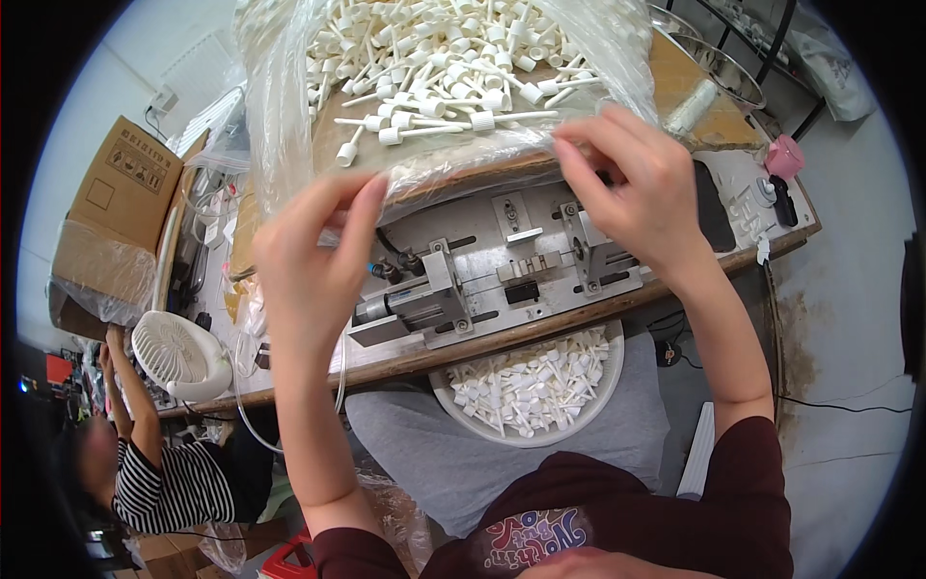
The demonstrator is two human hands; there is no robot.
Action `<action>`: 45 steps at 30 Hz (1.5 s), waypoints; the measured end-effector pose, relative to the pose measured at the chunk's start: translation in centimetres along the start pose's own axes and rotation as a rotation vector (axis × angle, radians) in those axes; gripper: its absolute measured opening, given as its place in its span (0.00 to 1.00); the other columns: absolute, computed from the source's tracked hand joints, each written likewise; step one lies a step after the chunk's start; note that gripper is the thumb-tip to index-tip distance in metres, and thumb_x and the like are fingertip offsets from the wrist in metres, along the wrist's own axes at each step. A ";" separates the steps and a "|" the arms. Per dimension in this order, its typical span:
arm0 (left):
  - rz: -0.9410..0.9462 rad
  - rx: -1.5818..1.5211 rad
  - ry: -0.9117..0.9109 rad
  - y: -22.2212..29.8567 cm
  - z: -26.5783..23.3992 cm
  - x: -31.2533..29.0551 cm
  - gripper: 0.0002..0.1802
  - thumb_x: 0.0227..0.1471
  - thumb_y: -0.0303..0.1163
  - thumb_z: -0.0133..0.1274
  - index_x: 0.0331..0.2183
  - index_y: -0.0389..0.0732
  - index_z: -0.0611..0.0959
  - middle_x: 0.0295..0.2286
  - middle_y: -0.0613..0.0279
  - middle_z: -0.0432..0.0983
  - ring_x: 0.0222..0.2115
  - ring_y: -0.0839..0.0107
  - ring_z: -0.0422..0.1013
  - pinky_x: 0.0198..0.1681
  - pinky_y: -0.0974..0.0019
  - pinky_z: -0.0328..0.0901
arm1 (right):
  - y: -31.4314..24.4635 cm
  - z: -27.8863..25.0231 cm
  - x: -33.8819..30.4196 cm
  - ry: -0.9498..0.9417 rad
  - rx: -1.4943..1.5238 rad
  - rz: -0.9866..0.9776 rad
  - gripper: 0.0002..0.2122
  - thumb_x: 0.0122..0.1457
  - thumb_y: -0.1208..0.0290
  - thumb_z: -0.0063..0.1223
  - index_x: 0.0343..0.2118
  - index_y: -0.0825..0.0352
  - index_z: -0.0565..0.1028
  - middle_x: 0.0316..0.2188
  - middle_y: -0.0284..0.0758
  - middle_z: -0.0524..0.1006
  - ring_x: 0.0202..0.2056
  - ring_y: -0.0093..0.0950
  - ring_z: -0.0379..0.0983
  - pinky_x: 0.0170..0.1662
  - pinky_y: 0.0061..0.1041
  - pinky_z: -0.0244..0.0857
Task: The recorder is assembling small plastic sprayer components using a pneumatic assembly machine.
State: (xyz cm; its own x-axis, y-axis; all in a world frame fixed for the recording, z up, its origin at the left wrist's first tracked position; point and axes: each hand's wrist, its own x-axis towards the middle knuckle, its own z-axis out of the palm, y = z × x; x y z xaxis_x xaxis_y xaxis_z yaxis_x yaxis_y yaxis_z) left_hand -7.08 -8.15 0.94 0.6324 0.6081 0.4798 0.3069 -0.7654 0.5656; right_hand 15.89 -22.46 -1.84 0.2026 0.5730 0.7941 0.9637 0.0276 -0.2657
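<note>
My left hand is raised at the left front corner of an open carton, thumb and fingertips pinched close to the crinkled clear plastic liner. On the other side my right hand makes a similar pinch by the liner's front edge. Whatever lies between the fingertips of either hand is too small or blurred to make out. Just beyond them, white ribbed caps with long stems lie heaped on the liner. Below and between my hands sits a metal press fixture with a cylinder at its left.
A pale tub full of small white stemmed parts rests on my lap under the wooden table edge. A white fan stands left, near a co-worker in a striped shirt. Right of the fixture are a dark phone-like slab and pink roll.
</note>
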 end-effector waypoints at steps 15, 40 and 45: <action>0.023 0.188 -0.051 -4.9 5.0 6.9 0.17 0.49 0.35 0.61 0.42 0.40 0.84 0.36 0.49 0.81 0.38 0.54 0.77 0.44 0.57 0.68 | 0.7 4.5 2.0 -0.074 0.033 0.107 0.14 0.50 0.59 0.64 0.30 0.67 0.79 0.32 0.37 0.75 0.34 0.36 0.75 0.39 0.33 0.70; -0.049 -0.285 0.027 1.7 2.9 -0.6 0.13 0.65 0.35 0.47 0.40 0.35 0.81 0.27 0.64 0.81 0.16 0.90 0.57 0.19 0.81 0.51 | -4.2 2.3 -10.7 -0.469 -0.050 -0.218 0.09 0.47 0.77 0.60 0.33 0.68 0.79 0.45 0.40 0.81 0.18 0.22 0.70 0.25 0.21 0.63; -0.214 -0.607 0.002 2.7 4.3 -3.9 0.12 0.63 0.32 0.52 0.43 0.35 0.82 0.27 0.68 0.82 0.17 0.93 0.54 0.19 0.82 0.47 | -4.4 2.2 -10.5 -0.479 -0.074 -0.207 0.08 0.47 0.75 0.61 0.33 0.67 0.79 0.44 0.38 0.82 0.17 0.25 0.68 0.24 0.22 0.64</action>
State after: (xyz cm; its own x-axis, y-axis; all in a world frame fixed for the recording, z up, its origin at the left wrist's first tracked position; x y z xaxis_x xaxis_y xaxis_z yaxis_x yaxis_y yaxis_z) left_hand -5.69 -13.45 -2.28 0.6003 0.7352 0.3148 -0.0313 -0.3718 0.9278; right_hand 9.16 -26.74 -10.21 -0.0790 0.8722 0.4827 0.9883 0.1318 -0.0765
